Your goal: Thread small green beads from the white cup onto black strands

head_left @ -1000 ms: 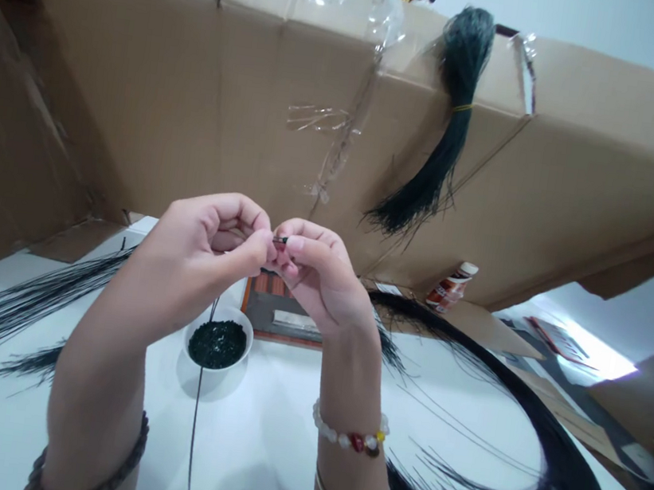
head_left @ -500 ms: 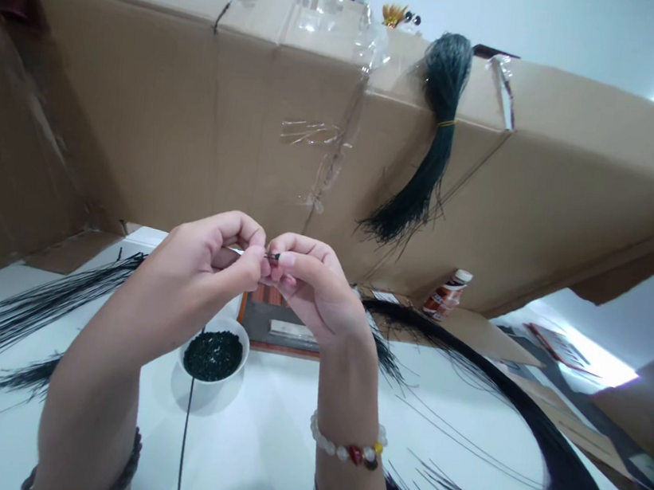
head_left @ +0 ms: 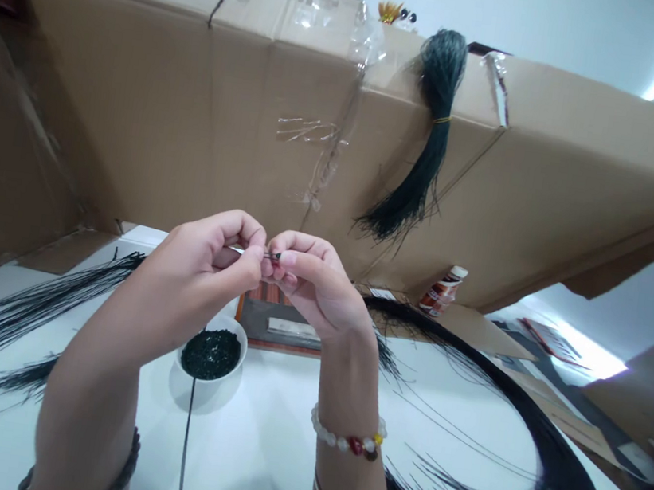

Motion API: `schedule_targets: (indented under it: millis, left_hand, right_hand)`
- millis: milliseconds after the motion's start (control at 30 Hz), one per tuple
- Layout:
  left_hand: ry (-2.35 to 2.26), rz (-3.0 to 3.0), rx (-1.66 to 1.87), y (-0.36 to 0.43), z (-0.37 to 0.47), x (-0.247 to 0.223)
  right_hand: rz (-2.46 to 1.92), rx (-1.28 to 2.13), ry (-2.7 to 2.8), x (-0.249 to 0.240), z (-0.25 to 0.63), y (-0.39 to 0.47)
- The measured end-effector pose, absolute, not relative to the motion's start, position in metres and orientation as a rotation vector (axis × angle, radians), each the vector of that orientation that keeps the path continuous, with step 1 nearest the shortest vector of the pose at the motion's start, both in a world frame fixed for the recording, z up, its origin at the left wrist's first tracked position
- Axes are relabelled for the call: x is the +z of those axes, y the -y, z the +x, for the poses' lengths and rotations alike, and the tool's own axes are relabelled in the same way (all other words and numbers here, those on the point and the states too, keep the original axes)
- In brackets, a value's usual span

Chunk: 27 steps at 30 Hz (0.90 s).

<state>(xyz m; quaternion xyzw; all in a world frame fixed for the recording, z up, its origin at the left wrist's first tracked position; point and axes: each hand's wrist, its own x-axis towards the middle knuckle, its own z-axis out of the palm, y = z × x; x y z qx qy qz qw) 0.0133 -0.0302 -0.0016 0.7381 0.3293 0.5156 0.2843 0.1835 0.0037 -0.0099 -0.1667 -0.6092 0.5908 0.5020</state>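
My left hand (head_left: 221, 251) and my right hand (head_left: 314, 275) meet at the centre of the view, fingertips almost touching. Both pinch a thin dark strand (head_left: 272, 255), which shows in the small gap between them. Its tip by my right thumb looks thicker and black; finer detail is too small to tell. Below my left hand, a white bowl (head_left: 243, 354) holds small dark green pieces (head_left: 211, 353). A dark strand (head_left: 186, 443) runs down from the bowl toward the near edge.
Bundles of black strands lie on the white table (head_left: 255, 428) at the left (head_left: 35, 311) and right (head_left: 563, 469). A green bundle (head_left: 434, 142) hangs over a cardboard box (head_left: 157, 110). Behind my hands are a bottle (head_left: 442, 292) and a dark tray (head_left: 254, 320).
The view has shifted slightly, so the background sits a little further left. My hands keep the same pinch on the thin strand.
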Motion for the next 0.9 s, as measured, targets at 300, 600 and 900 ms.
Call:
schedule_targets:
  millis: [300,600,900]
  left_hand:
    - [-0.865,1.947,1.397,0.0277,0.0132,0.0000]
    - [-0.865,1.929,1.406,0.0243,0.0140,-0.0008]
    - [-0.898,1.975,1.462,0.0309,0.0174,0.0004]
  right_hand:
    - [-0.386,1.413,1.475,-0.0097,0.1831,-0.0049]
    - [-0.383,1.403,1.491,-0.0098,0.1835,-0.0055]
    - [-0.329,1.406,1.509,-0.0083,0.1826,-0.0046]
